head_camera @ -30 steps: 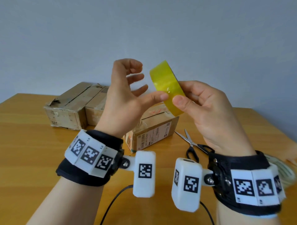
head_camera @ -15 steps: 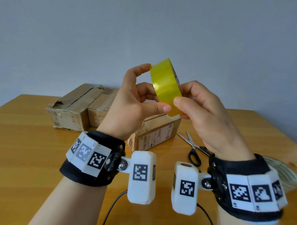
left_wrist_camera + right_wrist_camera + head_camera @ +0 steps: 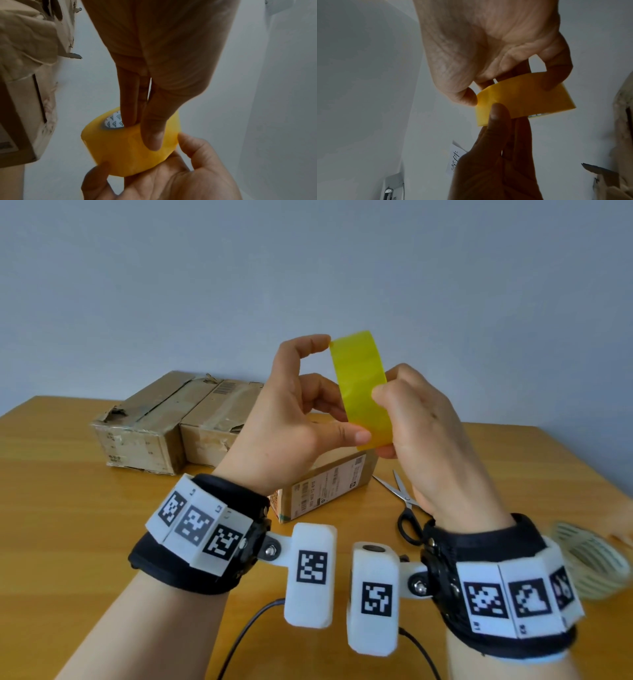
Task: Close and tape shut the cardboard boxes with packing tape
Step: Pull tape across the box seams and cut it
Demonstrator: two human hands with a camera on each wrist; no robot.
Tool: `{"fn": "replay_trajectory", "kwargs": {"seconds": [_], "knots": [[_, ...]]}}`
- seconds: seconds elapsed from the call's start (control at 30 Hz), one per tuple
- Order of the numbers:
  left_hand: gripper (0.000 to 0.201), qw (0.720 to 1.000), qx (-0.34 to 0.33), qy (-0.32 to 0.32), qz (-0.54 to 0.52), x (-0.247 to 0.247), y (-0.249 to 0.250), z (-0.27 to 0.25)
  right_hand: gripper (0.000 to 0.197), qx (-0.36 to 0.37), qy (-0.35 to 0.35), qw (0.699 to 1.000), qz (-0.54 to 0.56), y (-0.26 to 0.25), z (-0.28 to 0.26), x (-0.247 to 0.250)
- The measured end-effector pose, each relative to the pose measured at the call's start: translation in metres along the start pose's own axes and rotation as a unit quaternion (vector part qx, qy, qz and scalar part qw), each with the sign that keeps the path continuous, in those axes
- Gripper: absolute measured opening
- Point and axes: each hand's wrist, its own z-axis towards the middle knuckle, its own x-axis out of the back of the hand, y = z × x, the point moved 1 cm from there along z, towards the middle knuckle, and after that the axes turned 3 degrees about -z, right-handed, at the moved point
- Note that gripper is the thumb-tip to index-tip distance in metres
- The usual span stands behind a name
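Observation:
A yellow packing tape roll [image 3: 359, 392] is held up in the air between both hands, its outer band facing me. My left hand [image 3: 298, 419] grips it with the index finger on the top edge and the thumb low on the band; in the left wrist view the fingers reach into the core of the roll [image 3: 130, 152]. My right hand [image 3: 424, 433] holds the roll's right side, with its thumb at the edge of the roll [image 3: 522, 102]. A small labelled cardboard box [image 3: 329, 484] lies on the table under the hands. Two worn cardboard boxes [image 3: 137, 433] [image 3: 219, 419] sit side by side behind it.
Black-handled scissors [image 3: 402, 501] lie open on the wooden table [image 3: 68, 508] right of the small box. A second, pale tape roll [image 3: 589, 563] lies near the right edge by my right wrist. A grey wall stands behind the table.
The left hand went from spread fingers with only the thumb touching to gripping the roll. The roll has turned so that its band faces me.

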Motion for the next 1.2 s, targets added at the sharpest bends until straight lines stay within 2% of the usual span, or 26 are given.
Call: {"fn": "replay_trajectory", "kwargs": {"seconds": [0.3,0.63,0.77,0.97,1.2], "knots": [[0.093,0.999,0.027,0.026,-0.033,0.006,-0.004,0.001,0.026,-0.002,-0.012,0.999,-0.031,0.003,0.001,-0.006],[0.09,0.986,0.072,0.052,-0.144,0.01,-0.006,0.0,0.02,0.032,-0.018,0.997,-0.062,0.011,0.003,-0.006],[0.086,0.979,0.084,0.053,-0.177,0.012,-0.005,0.0,0.027,0.041,-0.014,0.998,-0.05,0.011,0.003,-0.009],[0.089,0.982,0.071,0.052,-0.166,0.013,-0.002,0.0,0.02,0.047,0.036,0.998,-0.008,0.01,0.003,-0.011],[0.086,0.98,0.079,0.06,-0.175,0.015,-0.003,0.001,0.028,0.062,0.029,0.998,-0.014,0.011,0.004,-0.014]]}}
